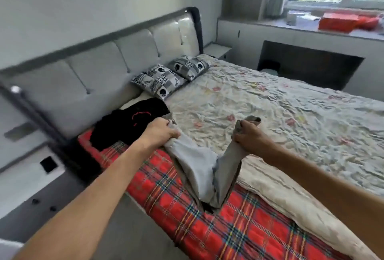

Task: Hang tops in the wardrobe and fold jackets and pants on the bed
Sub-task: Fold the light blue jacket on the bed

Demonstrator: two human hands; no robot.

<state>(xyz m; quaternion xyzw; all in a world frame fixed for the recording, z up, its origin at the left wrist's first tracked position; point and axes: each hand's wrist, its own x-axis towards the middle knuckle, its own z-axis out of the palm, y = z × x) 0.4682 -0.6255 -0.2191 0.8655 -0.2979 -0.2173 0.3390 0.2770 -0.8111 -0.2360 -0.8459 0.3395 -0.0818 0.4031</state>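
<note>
Black garment, type unclear, heaped at the bed's near headboard corner, partly hidden behind left grip. Left grip clutches one end of grey pants. Right grip bunches the other end; pants' middle sags at the near edge, blurred.

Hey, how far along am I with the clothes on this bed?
Done, it seems: a black garment lies bunched by the headboard, fold unclear. In hand: left hand and right hand each grip one leg of the grey pants, not yet folded. Left: fold them; no wardrobe or tops show.
</note>
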